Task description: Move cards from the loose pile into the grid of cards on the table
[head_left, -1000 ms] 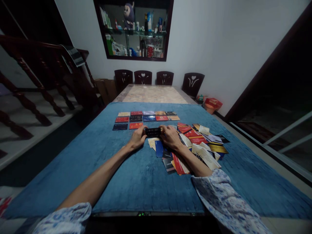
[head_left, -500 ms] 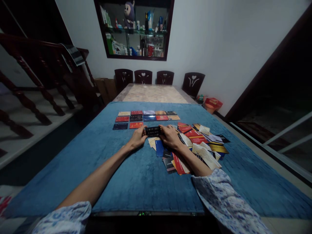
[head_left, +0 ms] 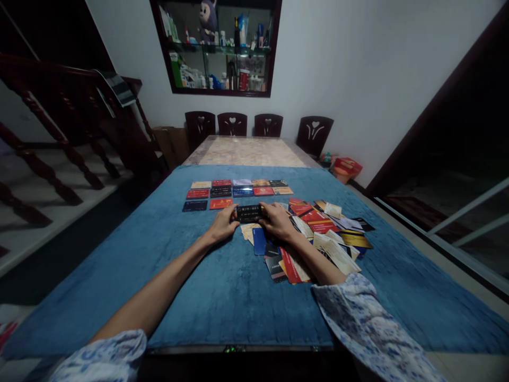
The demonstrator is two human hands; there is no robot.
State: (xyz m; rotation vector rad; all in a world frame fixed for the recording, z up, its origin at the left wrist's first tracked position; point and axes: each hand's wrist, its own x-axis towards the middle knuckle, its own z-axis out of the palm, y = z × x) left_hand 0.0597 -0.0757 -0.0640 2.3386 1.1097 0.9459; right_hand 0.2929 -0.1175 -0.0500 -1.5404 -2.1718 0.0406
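Between my two hands is a black card [head_left: 248, 213] with pale printed characters, its face turned towards me. My left hand [head_left: 223, 225] pinches its left edge, and my right hand [head_left: 275, 219] grips the right edge. Beyond them, several cards lie face up in neat rows, among them a red card [head_left: 221, 203] and a dark blue card [head_left: 194, 205]. Under and beside my right forearm spreads a loose, overlapping pile of cards, with a blue card [head_left: 260, 241] and a red card [head_left: 293, 266] at its near left side. My right hand and forearm hide part of that pile.
A blue cloth [head_left: 191, 307] covers the near part of the table, and its bare marbled top [head_left: 250, 151] shows at the far end. Several dark chairs [head_left: 269, 126] stand behind it. A stair railing [head_left: 67, 143] runs along the left.
The view has shifted very slightly. Both hands keep hold of the black card in nearly the same place, and the other cards have not moved.
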